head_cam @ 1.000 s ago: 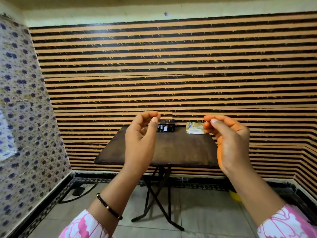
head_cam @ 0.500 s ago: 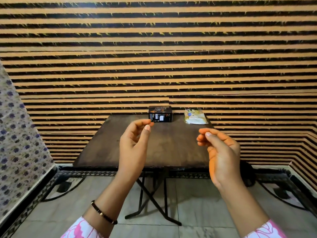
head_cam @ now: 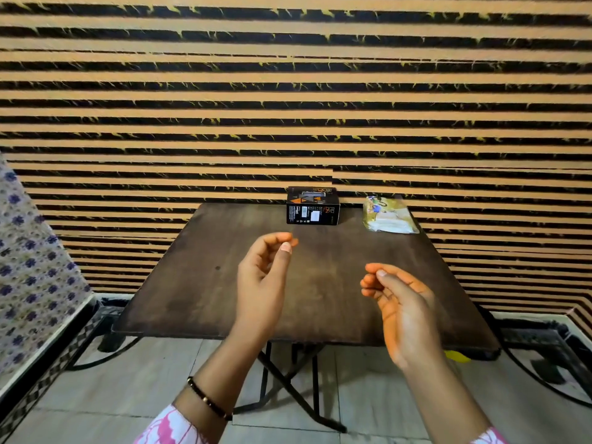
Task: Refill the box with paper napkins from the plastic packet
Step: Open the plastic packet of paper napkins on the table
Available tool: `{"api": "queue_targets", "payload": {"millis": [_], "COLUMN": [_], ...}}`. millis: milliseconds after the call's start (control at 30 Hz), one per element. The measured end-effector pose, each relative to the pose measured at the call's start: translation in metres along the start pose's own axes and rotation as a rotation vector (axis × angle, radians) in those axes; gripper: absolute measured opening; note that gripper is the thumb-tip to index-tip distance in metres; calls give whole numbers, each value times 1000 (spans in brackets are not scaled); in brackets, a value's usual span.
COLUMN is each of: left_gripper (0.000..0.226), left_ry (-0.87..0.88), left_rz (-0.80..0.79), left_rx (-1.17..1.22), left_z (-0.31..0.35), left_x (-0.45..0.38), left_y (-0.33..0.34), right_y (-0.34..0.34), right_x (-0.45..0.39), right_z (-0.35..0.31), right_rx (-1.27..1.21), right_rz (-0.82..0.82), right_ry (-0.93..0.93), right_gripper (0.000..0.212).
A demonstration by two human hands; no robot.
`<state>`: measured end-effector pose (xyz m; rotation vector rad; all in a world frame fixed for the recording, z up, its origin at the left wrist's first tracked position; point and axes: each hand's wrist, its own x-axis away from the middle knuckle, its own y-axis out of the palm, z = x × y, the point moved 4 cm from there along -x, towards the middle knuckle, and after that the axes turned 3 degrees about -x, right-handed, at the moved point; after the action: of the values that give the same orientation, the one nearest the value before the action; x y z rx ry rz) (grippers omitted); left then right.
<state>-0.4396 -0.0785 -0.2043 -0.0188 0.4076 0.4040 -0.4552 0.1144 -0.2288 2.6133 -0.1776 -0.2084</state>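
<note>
A small black box (head_cam: pixel 312 206) stands at the far edge of a dark wooden table (head_cam: pixel 198 293), near the middle. To its right lies a clear plastic packet (head_cam: pixel 388 215) holding white paper napkins. My left hand (head_cam: pixel 264 283) hovers over the table in front of the box, fingers loosely curled, holding nothing. My right hand (head_cam: pixel 400 306) hovers lower and to the right, in front of the packet, also loosely curled and empty. Both hands are well short of the box and the packet.
The folding table stands against a wall of orange and black stripes (head_cam: pixel 288 91). A flower-patterned wall (head_cam: pixel 28 267) rises at the left. Black metal frames (head_cam: pixel 544 357) lie on the tiled floor at both sides, and a yellow item (head_cam: pixel 458 356) peeks from under the table's right corner.
The view has come closer to the table and tilted down. Both hands have sunk lower relative to the box and packet, still empty and loosely curled.
</note>
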Motion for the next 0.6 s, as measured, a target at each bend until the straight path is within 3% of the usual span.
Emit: {"api": "queue_targets", "payload": {"millis": [600], "left_gripper": [14], "left_ry": [-206], "left_rz": [-16], "left_rx": [-63], "left_z": [-153], "left_x": [-158], "left_y": [137], "right_y": [-48], "right_x": [-249], "right_z": [66], "right_rx": [87], "right_rz": [62], "right_ry": [140], "right_gripper": [21]}}
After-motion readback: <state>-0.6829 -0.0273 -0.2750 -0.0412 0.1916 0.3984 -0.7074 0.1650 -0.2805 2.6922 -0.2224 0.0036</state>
